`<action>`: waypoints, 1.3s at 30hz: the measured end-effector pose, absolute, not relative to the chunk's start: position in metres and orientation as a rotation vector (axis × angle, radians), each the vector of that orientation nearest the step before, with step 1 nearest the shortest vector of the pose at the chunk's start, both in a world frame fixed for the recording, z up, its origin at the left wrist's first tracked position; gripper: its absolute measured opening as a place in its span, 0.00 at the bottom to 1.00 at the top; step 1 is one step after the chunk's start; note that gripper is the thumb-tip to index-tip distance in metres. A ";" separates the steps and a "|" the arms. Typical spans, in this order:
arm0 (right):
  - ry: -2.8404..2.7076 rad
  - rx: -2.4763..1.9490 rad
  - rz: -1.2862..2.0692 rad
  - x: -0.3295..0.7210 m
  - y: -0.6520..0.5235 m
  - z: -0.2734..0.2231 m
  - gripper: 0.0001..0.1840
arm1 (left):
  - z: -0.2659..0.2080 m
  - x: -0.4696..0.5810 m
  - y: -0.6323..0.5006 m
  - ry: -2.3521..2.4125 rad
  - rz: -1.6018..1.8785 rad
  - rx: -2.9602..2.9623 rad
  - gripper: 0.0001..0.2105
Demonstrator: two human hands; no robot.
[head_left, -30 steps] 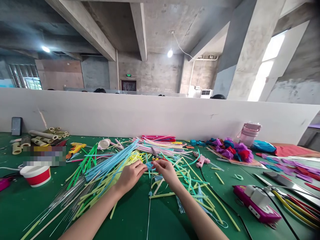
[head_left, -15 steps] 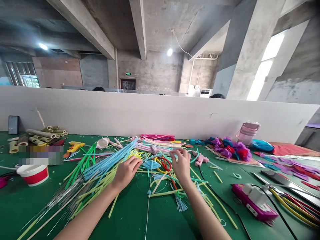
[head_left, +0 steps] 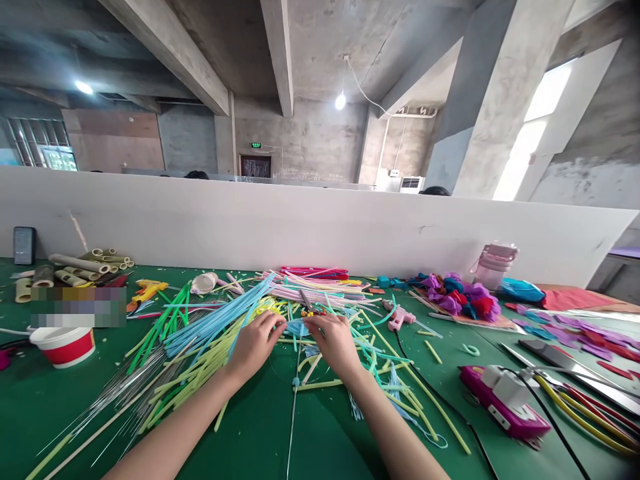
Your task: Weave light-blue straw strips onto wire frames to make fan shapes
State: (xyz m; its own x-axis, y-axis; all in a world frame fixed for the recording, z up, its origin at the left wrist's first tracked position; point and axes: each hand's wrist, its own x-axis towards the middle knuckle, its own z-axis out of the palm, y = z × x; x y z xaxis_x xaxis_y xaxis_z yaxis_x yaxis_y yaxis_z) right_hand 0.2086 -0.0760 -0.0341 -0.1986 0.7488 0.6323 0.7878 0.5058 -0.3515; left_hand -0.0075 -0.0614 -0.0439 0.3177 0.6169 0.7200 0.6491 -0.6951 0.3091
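Note:
A small light-blue fan-shaped piece [head_left: 298,327] lies between my hands, with a thin wire [head_left: 292,427] running down from it toward me and a small blue bead [head_left: 296,382] partway along. My left hand [head_left: 256,343] is closed, its thumb and fingertips pinching the piece's left edge. At the right edge, my right hand [head_left: 334,343] pinches the same piece and covers part of it. Light-blue pipe cleaners [head_left: 220,317] and yellow-green ones [head_left: 200,380] lie beside my left hand. Near my right wrist is a light-blue tassel [head_left: 395,380].
A pink glue gun [head_left: 400,317] and a purple power strip [head_left: 505,403] with black cables lie to the right, near pliers with yellow handles [head_left: 565,410]. On the left are a red-and-white paper bowl [head_left: 65,345], a yellow glue gun [head_left: 147,291] and thin wires. A white partition [head_left: 300,227] stands behind.
My right hand has come left and down from above the pile to the blue piece's right edge. My left hand has stayed almost in place at its left edge.

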 end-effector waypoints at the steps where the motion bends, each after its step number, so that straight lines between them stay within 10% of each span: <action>1: -1.889 -1.267 -0.049 0.215 -0.074 -0.031 0.14 | -0.042 -0.006 -0.063 -1.266 -1.400 -2.481 0.12; 9: -0.987 -0.978 0.056 0.251 -0.091 0.020 0.26 | -0.044 0.043 -0.079 -1.757 -1.051 -2.738 0.16; 15: -0.837 -0.735 0.397 0.258 -0.096 0.031 0.16 | -0.026 0.036 -0.071 -1.867 -1.060 -2.849 0.15; 26: -0.663 -0.308 1.187 0.277 -0.096 0.031 0.25 | -0.031 0.030 -0.068 -1.967 -2.772 -2.923 0.20; 39: -0.806 -0.598 1.158 0.232 -0.096 0.021 0.18 | -0.036 0.031 -0.072 -1.862 -2.984 -2.919 0.18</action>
